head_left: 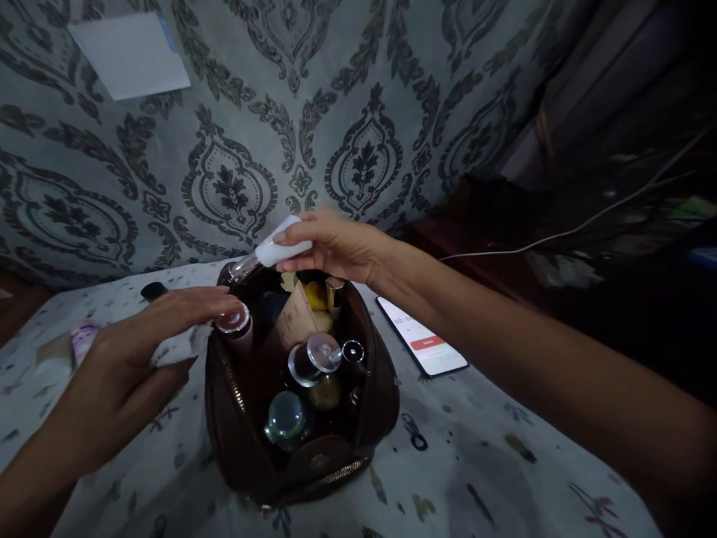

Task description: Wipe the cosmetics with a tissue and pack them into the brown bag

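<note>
A brown zippered toiletry bag (386,396) stands wide open on the table, packed with small bottles and tubes. Over its far left rim, my right hand (330,243) grips a white bottle (283,243) with a clear end, tilted down to the left. My left hand (128,359) is at the bag's left side, closed around a crumpled white cloth or tissue (182,345). Its fingertips reach over a pink-topped container (232,320) inside the bag; whether they touch it I cannot tell. A beige tube (296,317), a clear-capped bottle (323,353) and a bluish round-capped bottle (287,418) fill the middle.
Right of the bag lies a phone (426,344) with its screen lit. A purple-and-white tube (84,336) and a dark cap-like object (153,291) are at the left. Patterned cloth (302,134) hangs behind, and a white cable (538,243) runs across the right.
</note>
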Available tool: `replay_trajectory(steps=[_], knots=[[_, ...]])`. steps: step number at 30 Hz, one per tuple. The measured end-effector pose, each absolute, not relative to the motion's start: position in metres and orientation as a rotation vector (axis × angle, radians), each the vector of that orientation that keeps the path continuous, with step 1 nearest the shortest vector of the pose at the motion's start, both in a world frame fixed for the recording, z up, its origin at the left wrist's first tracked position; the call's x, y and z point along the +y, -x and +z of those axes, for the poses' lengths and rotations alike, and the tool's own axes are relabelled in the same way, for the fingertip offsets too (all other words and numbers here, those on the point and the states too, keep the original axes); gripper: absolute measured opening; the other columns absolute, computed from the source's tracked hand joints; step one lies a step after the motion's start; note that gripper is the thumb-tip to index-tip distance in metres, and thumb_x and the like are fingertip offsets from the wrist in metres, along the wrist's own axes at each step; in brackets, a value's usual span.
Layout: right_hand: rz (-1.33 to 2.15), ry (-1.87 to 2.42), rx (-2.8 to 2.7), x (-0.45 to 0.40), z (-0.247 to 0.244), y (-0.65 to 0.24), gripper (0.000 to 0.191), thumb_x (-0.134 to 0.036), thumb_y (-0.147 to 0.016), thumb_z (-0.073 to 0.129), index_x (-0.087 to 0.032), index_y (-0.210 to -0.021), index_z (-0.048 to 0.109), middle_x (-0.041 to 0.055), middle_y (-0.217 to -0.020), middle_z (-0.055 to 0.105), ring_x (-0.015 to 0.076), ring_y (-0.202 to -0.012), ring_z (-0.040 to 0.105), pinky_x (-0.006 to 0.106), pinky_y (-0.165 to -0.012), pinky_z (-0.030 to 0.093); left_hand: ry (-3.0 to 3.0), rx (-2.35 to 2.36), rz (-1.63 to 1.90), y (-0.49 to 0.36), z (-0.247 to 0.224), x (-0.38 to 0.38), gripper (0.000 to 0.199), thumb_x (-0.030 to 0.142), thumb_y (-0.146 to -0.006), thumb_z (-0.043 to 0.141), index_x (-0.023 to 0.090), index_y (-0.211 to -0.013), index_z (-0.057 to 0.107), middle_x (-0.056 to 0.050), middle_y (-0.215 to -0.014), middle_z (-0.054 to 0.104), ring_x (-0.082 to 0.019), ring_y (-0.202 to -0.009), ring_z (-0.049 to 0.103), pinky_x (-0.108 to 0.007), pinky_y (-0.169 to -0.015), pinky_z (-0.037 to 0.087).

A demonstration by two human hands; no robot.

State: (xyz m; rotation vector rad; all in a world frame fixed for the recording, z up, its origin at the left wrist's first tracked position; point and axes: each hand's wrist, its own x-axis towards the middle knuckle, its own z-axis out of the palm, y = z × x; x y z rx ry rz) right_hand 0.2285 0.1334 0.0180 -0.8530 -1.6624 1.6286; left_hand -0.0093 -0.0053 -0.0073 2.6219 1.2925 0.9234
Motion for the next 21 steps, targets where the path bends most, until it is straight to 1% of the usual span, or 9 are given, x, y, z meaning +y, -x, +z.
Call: replay_trajectory(steps=[2, 5, 7, 11, 12, 14, 16, 17, 21], knots=[[1.564, 0.882, -1.701, 0.134, 0.018, -0.231, 0.018, -0.015, -0.075, 0.074, -0.020, -0.082, 0.058, 0.0031, -0.080, 0.071, 0.0159, -0.078, 0.071, 0.025, -0.070, 0.064, -2.625, 1.299, 0.922, 0.009, -0.007, -0.006, 0.058, 0.011, -0.091, 0.045, 0.039, -0.141, 0.054, 0.012, -0.140, 0.064, -0.010, -0.132, 0.057, -0.019, -0.116, 0.041], [1.400, 0.948, -1.775, 0.133, 0.029, -0.236, 0.029, -0.003, -0.069, 0.075, -0.021, -0.079, 0.055, -0.0005, -0.072, 0.066, 0.0156, -0.072, 0.069, 0.022, -0.061, 0.061, -2.635, 1.321, 0.910, 0.009, -0.006, -0.006, 0.056, 0.012, -0.092, 0.045, 0.039, -0.141, 0.054, 0.012, -0.140, 0.063, -0.009, -0.132, 0.058, -0.019, -0.115, 0.041], [1.387, 0.938, -1.730, 0.128, 0.039, -0.238, 0.028, -0.001, -0.072, 0.072, -0.021, -0.078, 0.053, -0.0018, -0.071, 0.063, 0.0137, -0.069, 0.068, 0.021, -0.060, 0.060, -2.640, 1.315, 0.910, 0.009, -0.005, -0.006, 0.056, 0.012, -0.092, 0.045, 0.039, -0.141, 0.054, 0.012, -0.140, 0.064, -0.009, -0.132, 0.058, -0.018, -0.115, 0.042], [1.613, 0.672, -1.508, 0.113, 0.050, -0.237, 0.015, -0.011, -0.092, 0.055, -0.019, -0.080, 0.051, -0.0019, -0.080, 0.065, 0.0093, -0.074, 0.068, 0.022, -0.070, 0.059, -2.652, 1.279, 0.916, 0.004, -0.001, -0.004, 0.054, 0.012, -0.092, 0.045, 0.038, -0.138, 0.055, 0.011, -0.137, 0.065, -0.007, -0.129, 0.060, -0.016, -0.112, 0.043], [1.657, 0.596, -1.505, 0.109, 0.049, -0.236, 0.015, -0.013, -0.094, 0.054, -0.019, -0.081, 0.050, -0.0021, -0.081, 0.065, 0.0095, -0.075, 0.068, 0.023, -0.071, 0.059, -2.659, 1.279, 0.909, 0.002, 0.000, -0.003, 0.052, 0.012, -0.092, 0.045, 0.038, -0.136, 0.056, 0.011, -0.135, 0.066, -0.007, -0.128, 0.060, -0.015, -0.112, 0.043], [1.640, 0.474, -1.625, 0.105, 0.045, -0.231, 0.017, -0.015, -0.088, 0.065, -0.019, -0.081, 0.051, -0.0041, -0.079, 0.063, 0.0098, -0.075, 0.065, 0.023, -0.070, 0.056, -2.687, 1.306, 0.887, 0.001, 0.001, -0.003, 0.047, 0.012, -0.093, 0.046, 0.036, -0.131, 0.058, 0.010, -0.132, 0.068, -0.008, -0.126, 0.062, -0.015, -0.110, 0.044], [1.491, 0.385, -1.848, 0.102, 0.041, -0.226, 0.025, -0.014, -0.077, 0.078, -0.019, -0.080, 0.054, -0.0060, -0.078, 0.060, 0.0092, -0.075, 0.061, 0.022, -0.070, 0.052, -2.720, 1.372, 0.875, 0.003, 0.000, -0.003, 0.043, 0.015, -0.093, 0.047, 0.035, -0.129, 0.060, 0.009, -0.128, 0.071, -0.008, -0.122, 0.065, -0.014, -0.107, 0.045], [1.389, 0.348, -1.970, 0.101, 0.040, -0.223, 0.026, -0.014, -0.074, 0.080, -0.019, -0.082, 0.056, -0.0063, -0.079, 0.060, 0.0092, -0.076, 0.060, 0.022, -0.071, 0.050, -2.734, 1.410, 0.888, 0.004, -0.001, -0.003, 0.040, 0.017, -0.093, 0.048, 0.034, -0.128, 0.060, 0.008, -0.125, 0.072, -0.008, -0.119, 0.067, -0.014, -0.104, 0.046], [0.971, 0.310, -2.418, 0.100, 0.047, -0.213, 0.022, -0.013, -0.074, 0.078, -0.018, -0.087, 0.061, -0.0044, -0.081, 0.062, 0.0118, -0.081, 0.059, 0.024, -0.073, 0.046, -2.760, 1.459, 0.943, 0.004, -0.003, -0.004, 0.033, 0.021, -0.095, 0.048, 0.030, -0.123, 0.062, 0.005, -0.120, 0.075, -0.009, -0.111, 0.070, -0.013, -0.099, 0.048]])
